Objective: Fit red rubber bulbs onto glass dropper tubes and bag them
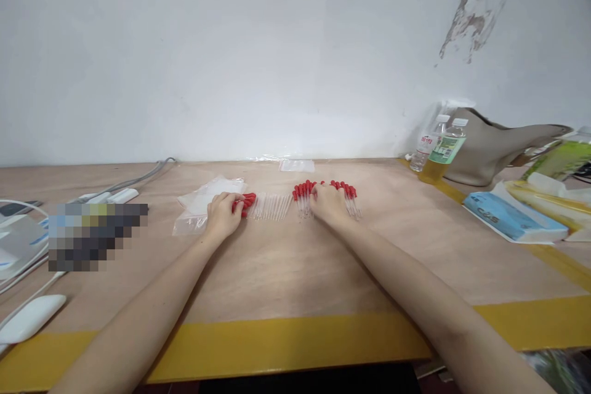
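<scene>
My left hand [224, 214] is at a small pile of red rubber bulbs [250, 198], its bent fingers closed on one of them. Just right of the pile, several thin clear glass tubes [273, 207] lie side by side in a row. Farther right is a row of glass droppers [353, 199] with red bulbs on their far ends. Over the middle of that row, my right hand [329, 202] has its fingers curled down and pressed together at a dropper; the fingertips are partly hidden.
Clear plastic bags [196, 209] lie beside my left hand, and a small bag [297, 165] lies by the wall. Bottles [444, 151], a grey container [480, 148] and a blue tissue pack [512, 215] occupy the right. Cables [133, 178] and a white mouse [37, 318] are left.
</scene>
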Demonstrator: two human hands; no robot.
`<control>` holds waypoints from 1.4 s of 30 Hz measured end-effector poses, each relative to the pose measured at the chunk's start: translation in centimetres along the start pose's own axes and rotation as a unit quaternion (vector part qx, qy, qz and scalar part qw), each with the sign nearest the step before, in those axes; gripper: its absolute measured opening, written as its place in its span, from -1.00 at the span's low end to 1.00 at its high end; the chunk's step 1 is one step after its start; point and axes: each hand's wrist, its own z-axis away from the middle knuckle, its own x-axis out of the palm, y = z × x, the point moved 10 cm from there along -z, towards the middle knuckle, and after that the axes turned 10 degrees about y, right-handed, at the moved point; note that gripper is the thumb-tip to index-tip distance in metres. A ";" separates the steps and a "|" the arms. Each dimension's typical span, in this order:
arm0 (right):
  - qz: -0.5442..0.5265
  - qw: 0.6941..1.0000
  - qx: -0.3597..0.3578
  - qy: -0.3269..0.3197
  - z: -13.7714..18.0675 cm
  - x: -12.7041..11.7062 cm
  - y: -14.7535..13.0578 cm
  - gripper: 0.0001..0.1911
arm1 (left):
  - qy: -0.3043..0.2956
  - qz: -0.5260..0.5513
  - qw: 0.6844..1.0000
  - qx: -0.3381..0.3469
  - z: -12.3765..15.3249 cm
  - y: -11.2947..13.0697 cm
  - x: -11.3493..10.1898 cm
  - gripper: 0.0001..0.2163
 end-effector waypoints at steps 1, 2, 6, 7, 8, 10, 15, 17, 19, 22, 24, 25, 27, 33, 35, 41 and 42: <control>-0.006 1.000 -0.013 -0.016 0.1 0.5 -1.3 -0.77 | -0.009 -0.008 1.000 0.014 0.0 0.2 0.0 -0.81; -0.010 0.999 -0.023 -0.029 0.1 1.0 -2.5 -0.77 | -0.022 -0.016 0.999 0.034 0.0 0.5 0.1 -0.82; -0.016 0.996 -0.027 -0.081 0.3 2.7 -5.7 -0.73 | -0.083 -0.029 0.989 0.119 0.5 1.5 0.7 -0.82; -0.017 0.995 -0.017 -0.096 0.2 3.1 -6.0 -0.72 | -0.096 -0.029 0.985 0.137 0.7 1.6 0.9 -0.82; -0.017 0.994 -0.005 -0.108 0.1 3.4 -6.1 -0.72 | -0.105 -0.030 0.982 0.151 0.8 1.7 1.1 -0.83; -0.017 0.992 0.021 -0.126 -0.1 3.9 -6.1 -0.72 | -0.113 -0.028 0.980 0.162 1.0 1.6 1.4 -0.86; -0.024 0.985 0.067 -0.156 -0.7 4.7 -5.8 -0.76 | -0.103 0.015 0.986 0.130 0.9 1.2 1.6 -0.91; -0.031 0.983 0.082 -0.164 -0.7 5.0 -5.6 -0.77 | -0.086 0.047 0.988 0.119 0.8 1.5 1.4 -0.92; -0.035 0.981 0.093 -0.165 -0.7 5.2 -5.5 -0.77 | -0.072 0.091 0.988 0.106 0.8 1.9 1.0 -0.90; -0.039 0.982 0.099 -0.155 -0.6 4.9 -5.5 -0.78 | -0.052 0.167 0.982 0.068 1.1 2.7 0.5 -0.85; -0.040 0.985 0.097 -0.140 -0.7 4.2 -5.5 -0.76 | -0.037 0.214 0.975 0.045 1.5 3.4 0.1 -0.80; -0.040 0.986 0.095 -0.131 -0.6 3.7 -5.4 -0.74 | -0.035 0.232 0.971 0.038 1.8 3.9 0.1 -0.78; -0.044 0.990 0.085 -0.102 -0.5 2.2 -4.8 -0.69 | -0.054 0.259 0.964 0.027 2.4 4.9 0.4 -0.77; -0.191 0.980 -0.041 -0.029 2.2 -2.6 -2.0 -0.76 | -0.107 0.373 0.921 -0.024 4.4 7.0 2.6 -0.86; -0.234 0.967 -0.096 -0.037 3.8 -3.3 -1.2 -0.80 | -0.131 0.402 0.906 -0.032 5.1 7.8 3.3 -0.82; -0.300 0.937 -0.177 -0.039 6.8 -4.1 -0.5 -0.82 | -0.164 0.431 0.886 -0.043 6.3 9.3 3.8 -0.80; -0.307 0.934 -0.181 -0.037 6.9 -4.3 -0.7 -0.82 | -0.158 0.424 0.891 -0.035 6.2 9.4 3.6 -0.80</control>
